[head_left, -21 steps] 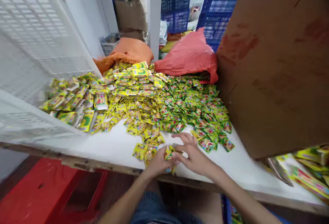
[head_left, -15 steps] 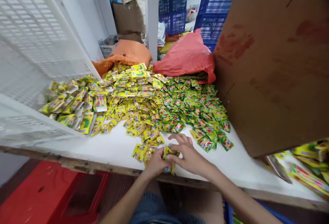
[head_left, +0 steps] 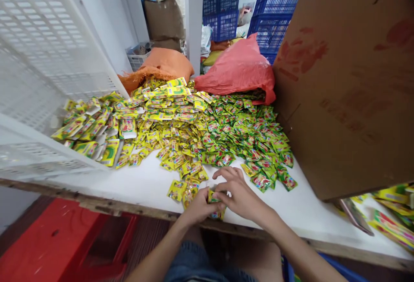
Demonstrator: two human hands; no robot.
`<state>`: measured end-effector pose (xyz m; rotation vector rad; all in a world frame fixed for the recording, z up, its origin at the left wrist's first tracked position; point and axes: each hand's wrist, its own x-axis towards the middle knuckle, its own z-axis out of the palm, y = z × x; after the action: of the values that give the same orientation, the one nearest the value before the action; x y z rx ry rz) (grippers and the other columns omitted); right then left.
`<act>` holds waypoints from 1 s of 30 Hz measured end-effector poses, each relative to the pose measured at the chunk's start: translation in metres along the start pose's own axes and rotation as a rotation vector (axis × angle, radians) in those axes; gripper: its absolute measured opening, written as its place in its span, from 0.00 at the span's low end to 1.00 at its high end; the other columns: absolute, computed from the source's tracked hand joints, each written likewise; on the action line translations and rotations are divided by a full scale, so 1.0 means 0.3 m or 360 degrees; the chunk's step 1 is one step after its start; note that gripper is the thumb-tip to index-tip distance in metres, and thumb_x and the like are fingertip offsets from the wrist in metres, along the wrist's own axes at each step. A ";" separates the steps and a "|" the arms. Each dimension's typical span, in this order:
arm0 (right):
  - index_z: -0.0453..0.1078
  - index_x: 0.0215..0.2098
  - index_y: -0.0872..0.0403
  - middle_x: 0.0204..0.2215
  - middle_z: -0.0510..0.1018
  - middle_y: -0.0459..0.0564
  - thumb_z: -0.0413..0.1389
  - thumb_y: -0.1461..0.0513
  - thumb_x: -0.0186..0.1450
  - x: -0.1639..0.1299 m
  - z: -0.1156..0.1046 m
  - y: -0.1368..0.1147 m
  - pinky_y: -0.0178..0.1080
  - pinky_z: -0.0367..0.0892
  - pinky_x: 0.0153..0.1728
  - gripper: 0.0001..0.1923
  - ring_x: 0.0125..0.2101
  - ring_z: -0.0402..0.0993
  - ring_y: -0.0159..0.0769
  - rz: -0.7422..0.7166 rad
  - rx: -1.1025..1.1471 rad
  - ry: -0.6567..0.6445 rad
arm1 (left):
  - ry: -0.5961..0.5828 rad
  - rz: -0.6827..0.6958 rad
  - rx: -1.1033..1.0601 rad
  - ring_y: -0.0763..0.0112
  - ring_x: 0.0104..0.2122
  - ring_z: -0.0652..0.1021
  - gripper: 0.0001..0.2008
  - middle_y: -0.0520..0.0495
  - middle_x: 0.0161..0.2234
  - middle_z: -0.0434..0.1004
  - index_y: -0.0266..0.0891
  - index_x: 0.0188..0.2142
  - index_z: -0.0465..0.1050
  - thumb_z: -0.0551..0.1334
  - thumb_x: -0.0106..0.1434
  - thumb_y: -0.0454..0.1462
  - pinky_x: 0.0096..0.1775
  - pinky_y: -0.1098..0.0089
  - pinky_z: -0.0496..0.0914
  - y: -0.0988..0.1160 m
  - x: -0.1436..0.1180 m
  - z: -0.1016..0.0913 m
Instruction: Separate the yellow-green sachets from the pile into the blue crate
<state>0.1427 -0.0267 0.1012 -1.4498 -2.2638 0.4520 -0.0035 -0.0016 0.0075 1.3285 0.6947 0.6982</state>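
Both forearms are bare, no sleeves, watch or rings on the left hand (head_left: 199, 206) or right hand (head_left: 241, 195); blue denim shorts (head_left: 194, 262) at six o'clock.

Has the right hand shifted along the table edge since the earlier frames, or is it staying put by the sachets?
No. The right hand stays beside the left hand, at the same spot near the table's front edge.

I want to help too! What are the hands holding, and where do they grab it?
Both hands grip a small bunch of yellow packets at the table's near edge: the left hand at its left side, the right hand at its right.
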 end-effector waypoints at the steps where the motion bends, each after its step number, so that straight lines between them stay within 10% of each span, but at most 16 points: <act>1: 0.74 0.24 0.49 0.43 0.71 0.48 0.54 0.62 0.61 0.002 0.010 -0.004 0.46 0.51 0.46 0.09 0.48 0.59 0.41 -0.0009 -0.0010 -0.0040 | -0.0014 -0.0002 0.0017 0.71 0.31 0.70 0.13 0.50 0.30 0.72 0.34 0.33 0.71 0.66 0.48 0.37 0.34 0.74 0.64 0.000 -0.002 0.000; 7: 0.75 0.24 0.49 0.45 0.71 0.50 0.52 0.56 0.62 -0.005 0.057 -0.005 0.49 0.52 0.47 0.13 0.48 0.59 0.45 0.0026 0.0001 -0.0102 | -0.0022 -0.0015 0.0084 0.70 0.30 0.71 0.09 0.50 0.29 0.74 0.33 0.32 0.72 0.63 0.50 0.36 0.33 0.73 0.65 -0.001 -0.003 -0.006; 12: 0.67 0.43 0.50 0.41 0.72 0.50 0.52 0.57 0.62 -0.078 0.067 0.049 0.43 0.60 0.45 0.12 0.43 0.66 0.39 0.0283 0.0484 0.0245 | -0.0015 -0.0027 -0.0013 0.68 0.33 0.73 0.12 0.48 0.31 0.75 0.34 0.35 0.71 0.62 0.55 0.41 0.37 0.70 0.66 0.024 0.009 0.005; 19: 0.64 0.41 0.52 0.34 0.73 0.49 0.54 0.57 0.60 -0.165 0.226 0.114 0.38 0.66 0.40 0.12 0.36 0.70 0.36 0.0566 0.1015 0.0673 | 0.0393 0.0207 0.0080 0.68 0.41 0.74 0.26 0.45 0.42 0.71 0.42 0.49 0.53 0.63 0.54 0.37 0.45 0.66 0.66 0.024 -0.043 0.015; 30: 0.69 0.39 0.53 0.35 0.74 0.51 0.49 0.58 0.64 -0.128 0.227 0.083 0.39 0.65 0.42 0.11 0.39 0.70 0.38 0.0439 0.0863 0.0680 | 0.0299 0.0249 0.0359 0.67 0.39 0.74 0.09 0.46 0.37 0.75 0.39 0.38 0.72 0.60 0.57 0.37 0.44 0.68 0.67 0.069 -0.039 -0.024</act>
<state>0.1420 -0.0549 0.0240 -1.4009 -1.4672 0.6972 -0.0176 -0.0042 0.0279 1.5490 0.8460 0.8994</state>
